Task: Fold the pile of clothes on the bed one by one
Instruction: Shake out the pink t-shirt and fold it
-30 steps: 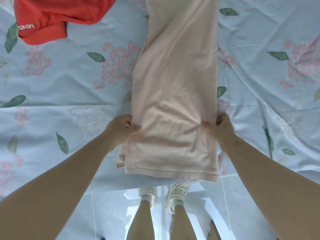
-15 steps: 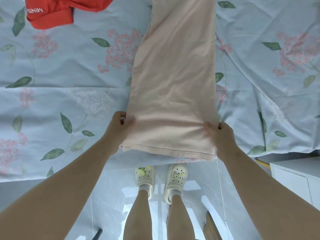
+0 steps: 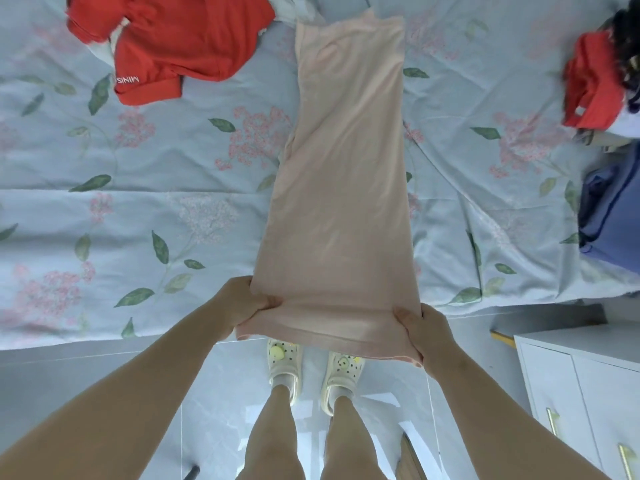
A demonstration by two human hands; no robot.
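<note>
Gripping left hem corner of peach garment (image 3: 346,174) in left hand (image 3: 239,303) | clamping right corner in right hand (image 3: 427,332) | stretched along floral bedsheet (image 3: 138,209)

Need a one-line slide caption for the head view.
Folding: left hand and right hand grip the near end of a long peach garment stretched across the floral bedsheet, red shirt beyond.

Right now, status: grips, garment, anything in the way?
Left grip and right grip pinch the near hem corners. Pink garment lies lengthwise on bed, hem off the edge. Red shirt far left, clear of it.
</note>
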